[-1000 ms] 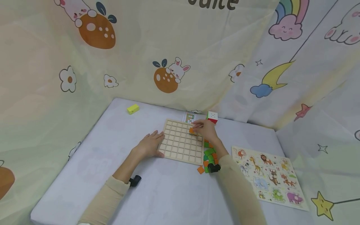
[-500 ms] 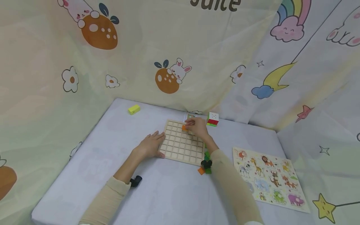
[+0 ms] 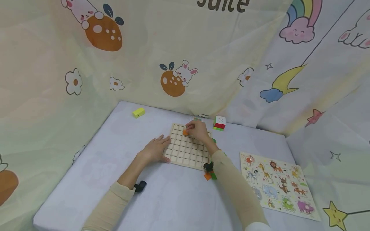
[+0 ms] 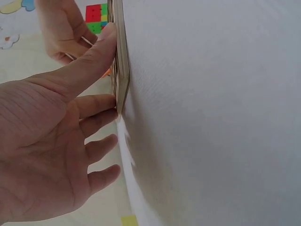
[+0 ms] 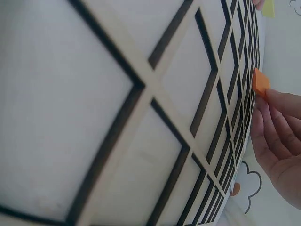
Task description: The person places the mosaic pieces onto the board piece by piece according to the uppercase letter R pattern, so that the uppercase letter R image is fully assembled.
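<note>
A wooden grid board lies on the white-covered table, its square cells bare where they show. My left hand rests at the board's left edge with fingers spread. In the left wrist view the thumb lies along the board's edge, the other fingers loosely extended. Over the far part of the grid, my right hand pinches a small orange square tile. The right wrist view shows this orange tile between thumb and fingertips, tilted, right at the grid's surface.
Orange and green tiles lie by the board's right side, mostly hidden under the right forearm. A cube puzzle and a partly covered pattern card are behind. A yellow block sits far left, an animal puzzle board at right.
My right hand has moved left across the far part of the board with the orange tile, bringing it lower over the cells. The left hand has stayed at the board's edge.
</note>
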The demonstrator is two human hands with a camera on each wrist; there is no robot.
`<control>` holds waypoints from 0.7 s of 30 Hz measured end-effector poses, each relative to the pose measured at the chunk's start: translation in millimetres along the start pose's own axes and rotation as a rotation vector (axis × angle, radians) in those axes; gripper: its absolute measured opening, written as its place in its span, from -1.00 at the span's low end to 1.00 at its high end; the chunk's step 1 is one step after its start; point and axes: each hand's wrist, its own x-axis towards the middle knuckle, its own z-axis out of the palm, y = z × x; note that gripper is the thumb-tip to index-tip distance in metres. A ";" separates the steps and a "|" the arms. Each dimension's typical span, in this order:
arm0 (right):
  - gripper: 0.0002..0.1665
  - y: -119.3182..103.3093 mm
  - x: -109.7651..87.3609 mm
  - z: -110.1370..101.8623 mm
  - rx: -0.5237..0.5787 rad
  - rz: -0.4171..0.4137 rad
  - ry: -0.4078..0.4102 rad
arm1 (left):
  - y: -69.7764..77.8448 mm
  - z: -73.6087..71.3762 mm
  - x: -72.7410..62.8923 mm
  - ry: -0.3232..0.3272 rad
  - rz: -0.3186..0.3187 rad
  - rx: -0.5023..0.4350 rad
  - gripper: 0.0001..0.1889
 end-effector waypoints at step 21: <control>-0.75 -2.0 -3.6 2.9 -0.164 -0.062 0.018 | -1.1 3.0 1.6 -0.007 0.006 -0.005 0.10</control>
